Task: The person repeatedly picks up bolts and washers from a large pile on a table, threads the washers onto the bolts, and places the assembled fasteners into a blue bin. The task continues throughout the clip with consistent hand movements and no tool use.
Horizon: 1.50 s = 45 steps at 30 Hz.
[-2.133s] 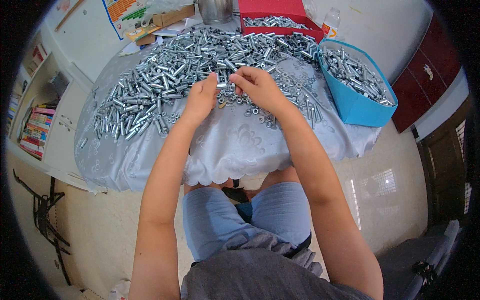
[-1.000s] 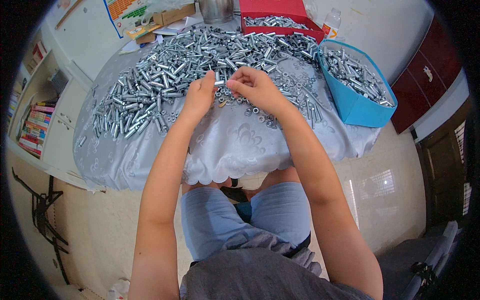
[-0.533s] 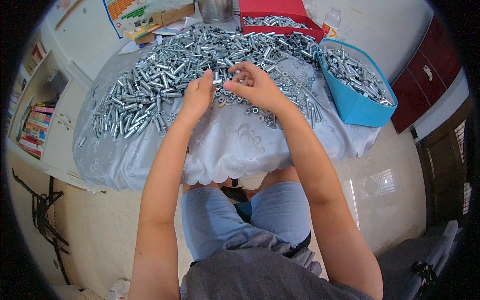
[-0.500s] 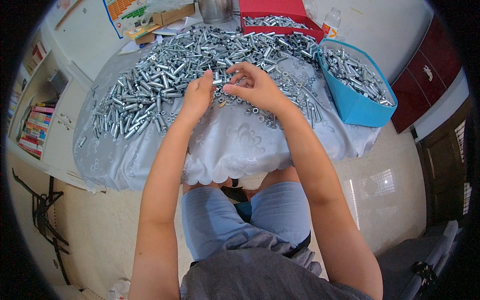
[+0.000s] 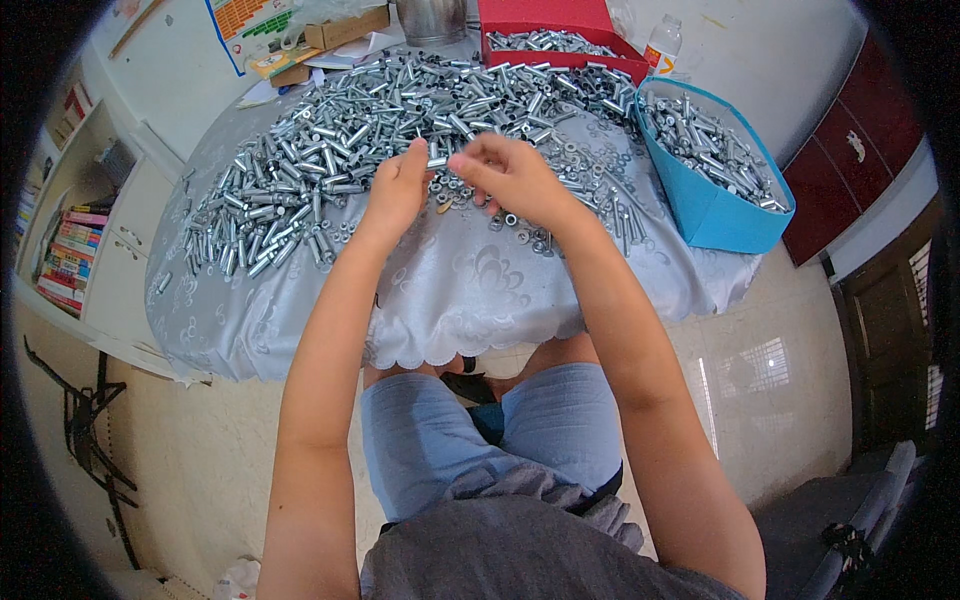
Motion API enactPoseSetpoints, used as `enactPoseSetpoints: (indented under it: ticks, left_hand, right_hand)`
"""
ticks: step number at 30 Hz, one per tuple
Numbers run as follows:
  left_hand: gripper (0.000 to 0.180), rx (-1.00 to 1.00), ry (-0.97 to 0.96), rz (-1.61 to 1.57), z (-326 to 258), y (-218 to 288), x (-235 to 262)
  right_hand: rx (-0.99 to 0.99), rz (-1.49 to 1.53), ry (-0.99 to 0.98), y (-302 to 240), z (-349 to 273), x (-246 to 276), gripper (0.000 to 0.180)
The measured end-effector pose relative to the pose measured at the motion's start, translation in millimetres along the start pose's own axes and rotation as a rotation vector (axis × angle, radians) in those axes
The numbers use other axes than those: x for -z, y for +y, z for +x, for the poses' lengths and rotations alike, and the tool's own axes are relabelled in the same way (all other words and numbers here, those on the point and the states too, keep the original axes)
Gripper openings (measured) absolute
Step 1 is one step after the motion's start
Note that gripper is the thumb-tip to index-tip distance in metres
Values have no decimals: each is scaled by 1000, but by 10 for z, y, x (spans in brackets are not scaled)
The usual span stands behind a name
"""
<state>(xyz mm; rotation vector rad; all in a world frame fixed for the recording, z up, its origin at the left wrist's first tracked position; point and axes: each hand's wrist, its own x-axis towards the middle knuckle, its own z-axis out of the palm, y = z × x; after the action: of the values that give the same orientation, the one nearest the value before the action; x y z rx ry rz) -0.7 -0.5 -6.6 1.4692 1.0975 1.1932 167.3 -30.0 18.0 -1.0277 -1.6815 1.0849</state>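
Observation:
Pinched in my left hand (image 5: 397, 190) is a shiny metal sleeve anchor bolt (image 5: 437, 163), held sideways above the near edge of a big heap of similar bolts and sleeves (image 5: 330, 160). Just right of its end is my right hand (image 5: 520, 180), with bent fingers smeared by motion. Whether those fingers grip anything I cannot tell. Below and between the hands lie loose nuts (image 5: 511, 220) and a small tan piece (image 5: 444, 208). Small washers and nuts (image 5: 585, 165) are scattered to the right, beside several long thin bolts (image 5: 630, 225).
A blue bin (image 5: 735, 228) full of bolts stands at the table's right edge. Behind the heap are a red box (image 5: 545, 15) with more metal parts, a plastic bottle (image 5: 663, 45), a metal pot (image 5: 432, 22) and a cardboard box (image 5: 346, 30). A silvery patterned cloth (image 5: 440, 290) covers the table.
My right hand has turned and its fingers have swung downward beside the bolt's end. The left hand keeps its place, with the bolt still in it.

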Motion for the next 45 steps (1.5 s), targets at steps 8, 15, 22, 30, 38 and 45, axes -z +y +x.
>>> enactPoseSetpoints:
  ticks: [8,15,22,30,38,45]
  left_hand:
    - [42,39,-20,-70,-10,45,-24]
    - [49,35,-47,-38,-16,25,-10]
    - [45,56,-65,-30,-28,45,-61]
    - [42,37,-97,-11,-5,-29,-73]
    - [42,64,-89,-48,-17,31,-35]
    - [43,60,-100,-26,-28,49,-46]
  right_hand:
    - [197,-79,117,47,4,-14,21]
    - [217,-54,161,24,-5,-45,16]
    - [226,-77,72,107,42,66,18]
    - [193,-36,102,145,48,25,20]
    - [172,-109,64,85,11,7,20]
    - [56,-118,-45,134,50,85,20]
